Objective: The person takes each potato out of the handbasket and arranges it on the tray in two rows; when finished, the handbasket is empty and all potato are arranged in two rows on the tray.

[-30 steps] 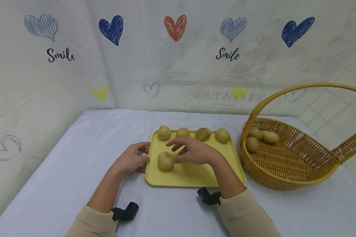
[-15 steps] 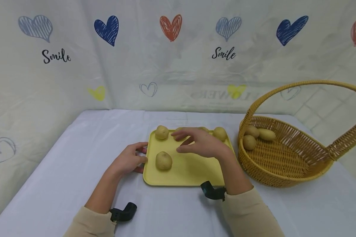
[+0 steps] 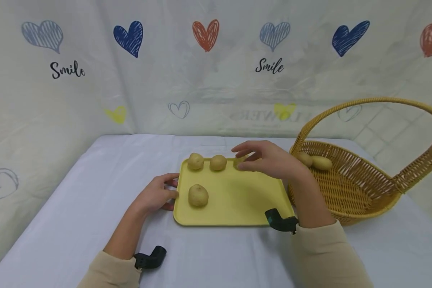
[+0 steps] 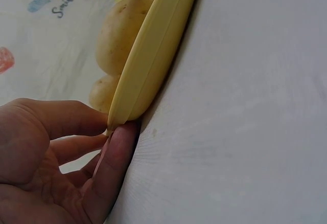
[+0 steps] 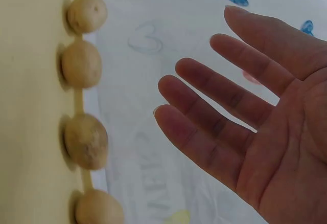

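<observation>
A yellow tray point(image 3: 234, 212) lies on the white-covered table. My left hand point(image 3: 155, 194) grips its left edge; in the left wrist view the thumb and fingers pinch the rim point(image 4: 148, 55). One potato point(image 3: 198, 195) sits at the tray's front left. Along the back edge stands a row of potatoes, among them a left one point(image 3: 196, 161) and a second one point(image 3: 218, 163). My right hand point(image 3: 270, 160) hovers above the tray's back right, fingers spread and holding nothing. It partly covers a third potato point(image 3: 239, 162) and hides the rightmost one, which the right wrist view shows point(image 5: 99, 207).
To the right of the tray stands a wicker basket point(image 3: 360, 212) with a tall arched handle point(image 3: 374, 100). Potatoes point(image 3: 322, 163) lie at its left inside, partly hidden by my right arm. A white sheet with printed hearts hangs behind the table.
My right hand has moved away from the front-left potato, back and to the right across the tray toward the basket. That potato stays in place. The left hand stays at the tray edge.
</observation>
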{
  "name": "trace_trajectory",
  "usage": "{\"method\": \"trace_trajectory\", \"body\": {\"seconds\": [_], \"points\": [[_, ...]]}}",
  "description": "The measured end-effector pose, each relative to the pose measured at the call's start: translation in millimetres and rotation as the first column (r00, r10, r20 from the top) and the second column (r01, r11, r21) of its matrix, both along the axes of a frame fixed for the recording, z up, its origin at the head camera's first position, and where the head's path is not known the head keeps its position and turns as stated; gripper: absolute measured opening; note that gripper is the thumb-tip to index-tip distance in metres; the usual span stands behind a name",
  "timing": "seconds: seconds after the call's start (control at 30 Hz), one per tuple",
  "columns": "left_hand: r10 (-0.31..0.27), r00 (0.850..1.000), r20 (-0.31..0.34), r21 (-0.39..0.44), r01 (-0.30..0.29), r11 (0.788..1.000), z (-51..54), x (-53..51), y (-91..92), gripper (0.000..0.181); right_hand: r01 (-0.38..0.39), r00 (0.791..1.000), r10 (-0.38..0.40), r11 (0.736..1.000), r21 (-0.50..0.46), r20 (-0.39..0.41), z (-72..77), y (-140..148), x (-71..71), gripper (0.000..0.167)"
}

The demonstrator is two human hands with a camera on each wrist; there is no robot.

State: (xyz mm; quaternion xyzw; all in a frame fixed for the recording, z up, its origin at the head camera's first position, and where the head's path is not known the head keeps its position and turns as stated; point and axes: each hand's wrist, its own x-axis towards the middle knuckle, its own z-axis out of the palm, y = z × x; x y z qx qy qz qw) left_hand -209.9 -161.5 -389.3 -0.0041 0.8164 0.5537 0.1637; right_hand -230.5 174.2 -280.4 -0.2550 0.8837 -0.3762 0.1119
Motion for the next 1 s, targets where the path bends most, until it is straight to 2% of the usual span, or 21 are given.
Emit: {"method": "trace_trajectory", "body": {"seconds": [0.27, 0.47, 0.87, 1.0], "points": [[0.002, 1.0, 0.002, -0.007, -0.002, 1.0, -1.9, -0.5, -0.3, 0.07, 0.06, 0.998, -0.061, 0.994, 0.091, 0.012, 13.3, 31, 7.2, 0.044], [0.006, 1.0, 0.003, -0.003, -0.006, 1.0, -2.8, -0.3, -1.2, 0.07, 0.097, 0.995, -0.095, 0.97, 0.222, -0.017, 21.0, 48, 10.7, 0.049], [-0.003, 1.0, -0.001, -0.009, 0.003, 1.0, -2.1, 0.0, 0.4, 0.07, 0.134, 0.991, -0.132, 0.966, 0.223, -0.024, 29.3, 86, 17.2, 0.037], [0.0, 1.0, -0.005, -0.018, 0.0, 1.0, -1.2, -0.7, 1.4, 0.07, 0.159, 0.987, -0.151, 0.949, 0.272, -0.052, 33.0, 101, 18.1, 0.035]]}}
